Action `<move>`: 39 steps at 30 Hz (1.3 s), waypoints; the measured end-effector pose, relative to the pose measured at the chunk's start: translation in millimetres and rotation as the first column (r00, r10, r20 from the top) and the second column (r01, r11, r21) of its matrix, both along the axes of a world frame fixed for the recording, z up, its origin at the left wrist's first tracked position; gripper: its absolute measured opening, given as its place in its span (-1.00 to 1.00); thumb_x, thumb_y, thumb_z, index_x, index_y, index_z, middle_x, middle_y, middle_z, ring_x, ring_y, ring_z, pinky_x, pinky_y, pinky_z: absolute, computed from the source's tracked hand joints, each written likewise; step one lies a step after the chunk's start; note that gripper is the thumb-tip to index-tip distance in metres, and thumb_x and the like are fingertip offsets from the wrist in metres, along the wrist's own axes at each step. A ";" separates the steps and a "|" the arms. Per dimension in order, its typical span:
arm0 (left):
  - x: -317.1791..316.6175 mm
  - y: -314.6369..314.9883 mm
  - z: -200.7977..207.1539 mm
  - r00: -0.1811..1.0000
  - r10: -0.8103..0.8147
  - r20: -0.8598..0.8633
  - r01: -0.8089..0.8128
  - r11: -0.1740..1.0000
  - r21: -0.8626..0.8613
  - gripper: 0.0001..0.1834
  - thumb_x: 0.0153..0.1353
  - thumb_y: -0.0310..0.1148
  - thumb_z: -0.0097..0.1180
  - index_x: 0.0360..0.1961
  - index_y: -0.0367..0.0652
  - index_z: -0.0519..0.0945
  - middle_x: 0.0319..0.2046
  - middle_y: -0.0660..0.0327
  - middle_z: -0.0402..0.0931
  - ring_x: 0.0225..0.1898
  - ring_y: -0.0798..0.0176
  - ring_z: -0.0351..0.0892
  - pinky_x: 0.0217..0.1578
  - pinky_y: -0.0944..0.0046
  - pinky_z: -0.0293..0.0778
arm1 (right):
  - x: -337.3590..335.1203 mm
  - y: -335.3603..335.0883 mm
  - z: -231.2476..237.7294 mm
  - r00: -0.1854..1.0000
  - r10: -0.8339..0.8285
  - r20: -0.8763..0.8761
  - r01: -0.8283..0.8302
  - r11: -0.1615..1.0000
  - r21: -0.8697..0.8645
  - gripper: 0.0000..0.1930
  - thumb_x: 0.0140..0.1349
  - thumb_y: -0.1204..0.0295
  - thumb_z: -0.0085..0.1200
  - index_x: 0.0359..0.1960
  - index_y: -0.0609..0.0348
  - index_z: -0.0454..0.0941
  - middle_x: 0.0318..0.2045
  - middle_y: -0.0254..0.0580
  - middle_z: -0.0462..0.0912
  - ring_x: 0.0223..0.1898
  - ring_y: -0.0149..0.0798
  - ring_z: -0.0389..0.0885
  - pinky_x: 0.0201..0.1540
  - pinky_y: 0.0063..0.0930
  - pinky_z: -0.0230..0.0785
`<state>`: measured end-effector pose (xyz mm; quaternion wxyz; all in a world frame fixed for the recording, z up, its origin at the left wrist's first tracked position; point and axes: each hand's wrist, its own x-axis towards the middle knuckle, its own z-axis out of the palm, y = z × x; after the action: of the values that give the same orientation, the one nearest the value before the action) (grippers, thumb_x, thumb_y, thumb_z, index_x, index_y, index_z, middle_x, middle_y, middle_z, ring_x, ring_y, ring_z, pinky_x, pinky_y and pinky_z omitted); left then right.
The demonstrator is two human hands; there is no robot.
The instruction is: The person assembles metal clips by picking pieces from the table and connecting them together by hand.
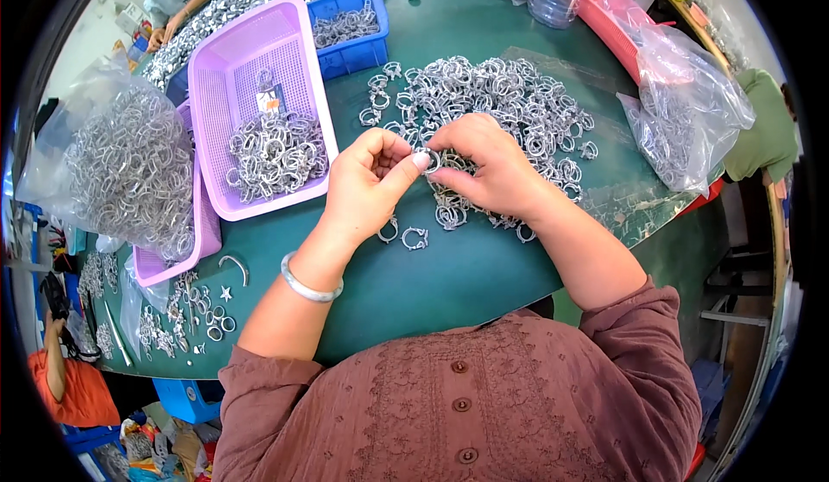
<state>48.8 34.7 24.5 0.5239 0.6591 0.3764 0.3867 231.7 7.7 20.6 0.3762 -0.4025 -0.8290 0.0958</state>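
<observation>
Between the fingertips of both hands is a small silver metal ring (pixel 431 161), held over the near edge of a heap. My left hand (pixel 371 175) pinches its left side between thumb and forefinger. My right hand (pixel 490 164) pinches the other side. The heap of silver rings (pixel 509 93) spreads behind and under my hands on the green table. Two loose rings lie nearer me, one of them an open-shaped ring (pixel 414 238). To the left, a lilac plastic basket (pixel 207 149) stands tilted with a pile of similar rings (pixel 278 155) inside.
A blue bin (pixel 356 57) of metal parts stands behind the basket. At left is a full plastic bag (pixel 129 167) of rings; at right, a red basket (pixel 609 28) and another bag (pixel 682 136). Small loose parts (pixel 186 309) lie front left. Other people sit around the table.
</observation>
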 end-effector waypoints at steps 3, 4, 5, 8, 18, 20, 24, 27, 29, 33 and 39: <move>-1.7 0.7 -0.2 0.980 -0.075 0.186 0.081 0.996 -0.029 -0.80 0.00 -0.55 0.12 -0.31 -0.30 0.43 -0.43 0.28 0.44 -0.41 0.48 0.41 -0.37 0.48 0.40 | -1.7 -0.5 0.9 0.993 -0.025 -0.113 0.025 1.000 0.000 -0.72 -0.11 0.42 0.18 -0.31 0.15 0.44 -0.37 -0.21 0.50 -0.25 -0.15 0.43 -0.14 -0.34 0.19; -2.4 1.0 -0.5 0.971 -0.113 0.211 0.119 0.993 -0.014 -0.75 0.01 -0.58 0.10 -0.23 -0.32 0.42 -0.37 0.25 0.43 -0.34 0.45 0.42 -0.29 0.46 0.41 | -1.9 -0.3 0.4 0.989 -0.033 -0.145 0.033 0.999 -0.003 -0.72 -0.11 0.44 0.18 -0.32 0.16 0.44 -0.39 -0.20 0.50 -0.27 -0.14 0.44 -0.17 -0.34 0.21; -2.5 1.4 -0.8 0.971 -0.114 0.211 0.120 0.993 -0.013 -0.75 0.01 -0.58 0.10 -0.23 -0.32 0.42 -0.37 0.25 0.43 -0.34 0.45 0.42 -0.29 0.46 0.41 | -1.9 -0.1 0.2 0.983 -0.041 -0.177 0.040 0.999 -0.007 -0.72 -0.11 0.45 0.19 -0.32 0.17 0.44 -0.40 -0.19 0.50 -0.29 -0.14 0.45 -0.19 -0.35 0.24; -4.2 2.4 -3.6 0.955 -0.165 0.248 0.171 0.985 -0.002 -0.68 0.02 -0.60 0.08 -0.15 -0.31 0.41 -0.31 0.23 0.41 -0.27 0.43 0.41 -0.22 0.43 0.41 | -2.4 0.2 0.5 0.970 -0.030 -0.241 0.033 0.999 0.010 -0.72 -0.12 0.47 0.19 -0.32 0.19 0.44 -0.41 -0.18 0.51 -0.31 -0.14 0.47 -0.23 -0.35 0.28; -6.2 5.9 -7.5 0.953 -0.156 0.258 0.157 0.987 0.016 -0.72 0.04 -0.62 0.05 -0.17 -0.26 0.45 -0.30 0.27 0.41 -0.25 0.43 0.41 -0.21 0.43 0.41 | -3.7 -0.4 4.6 0.967 -0.004 -0.255 0.018 0.998 0.054 -0.72 -0.13 0.52 0.19 -0.33 0.23 0.44 -0.43 -0.15 0.51 -0.36 -0.17 0.50 -0.31 -0.40 0.35; -6.7 6.1 -7.7 0.955 -0.156 0.253 0.155 0.988 0.023 -0.73 0.04 -0.62 0.05 -0.17 -0.25 0.46 -0.30 0.27 0.41 -0.25 0.43 0.41 -0.21 0.43 0.41 | -3.7 -0.4 4.3 0.963 -0.001 -0.270 0.015 0.999 0.049 -0.72 -0.13 0.53 0.19 -0.32 0.23 0.45 -0.43 -0.15 0.51 -0.37 -0.17 0.50 -0.31 -0.41 0.35; -6.7 5.6 -6.7 0.952 -0.149 0.269 0.155 0.988 -0.003 -0.74 0.05 -0.62 0.05 -0.18 -0.25 0.47 -0.30 0.28 0.43 -0.25 0.44 0.42 -0.20 0.44 0.40 | -3.1 -0.6 4.0 0.964 0.002 -0.264 0.011 0.999 0.048 -0.72 -0.13 0.53 0.19 -0.32 0.23 0.45 -0.42 -0.15 0.51 -0.37 -0.18 0.50 -0.31 -0.41 0.36; -8.0 6.4 -7.4 0.953 -0.148 0.266 0.154 0.988 -0.001 -0.75 0.05 -0.62 0.05 -0.19 -0.25 0.47 -0.30 0.28 0.43 -0.24 0.44 0.42 -0.20 0.44 0.40 | -4.2 -1.0 4.1 0.961 -0.002 -0.277 0.013 0.999 0.035 -0.71 -0.13 0.52 0.20 -0.31 0.23 0.45 -0.42 -0.15 0.51 -0.37 -0.20 0.50 -0.31 -0.42 0.36; -8.5 7.1 -8.4 0.954 -0.150 0.261 0.155 0.988 0.000 -0.75 0.06 -0.61 0.05 -0.19 -0.25 0.47 -0.30 0.28 0.43 -0.24 0.44 0.42 -0.20 0.45 0.40 | -4.5 -1.3 3.8 0.957 -0.018 -0.291 0.024 1.000 0.017 -0.70 -0.13 0.51 0.21 -0.30 0.23 0.44 -0.42 -0.15 0.51 -0.37 -0.21 0.51 -0.31 -0.43 0.36; -9.2 7.3 -9.0 0.952 -0.148 0.267 0.155 0.988 -0.006 -0.76 0.06 -0.61 0.04 -0.19 -0.26 0.46 -0.30 0.28 0.44 -0.24 0.44 0.42 -0.20 0.46 0.39 | -3.7 -1.1 3.4 0.959 -0.022 -0.284 0.022 1.000 -0.002 -0.69 -0.13 0.50 0.22 -0.30 0.24 0.45 -0.41 -0.15 0.51 -0.36 -0.21 0.51 -0.30 -0.43 0.37; -8.6 7.2 -9.1 0.950 -0.154 0.273 0.162 0.987 -0.009 -0.76 0.08 -0.61 0.02 -0.18 -0.28 0.44 -0.30 0.27 0.44 -0.24 0.44 0.43 -0.20 0.46 0.39 | -4.0 -1.0 2.9 0.956 -0.020 -0.293 0.017 1.000 -0.014 -0.70 -0.13 0.51 0.22 -0.30 0.24 0.46 -0.41 -0.14 0.51 -0.37 -0.22 0.51 -0.30 -0.44 0.38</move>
<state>40.2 41.9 15.4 0.6099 0.6197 0.2530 0.4242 227.7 6.7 23.4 0.4936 -0.3938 -0.7597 0.1556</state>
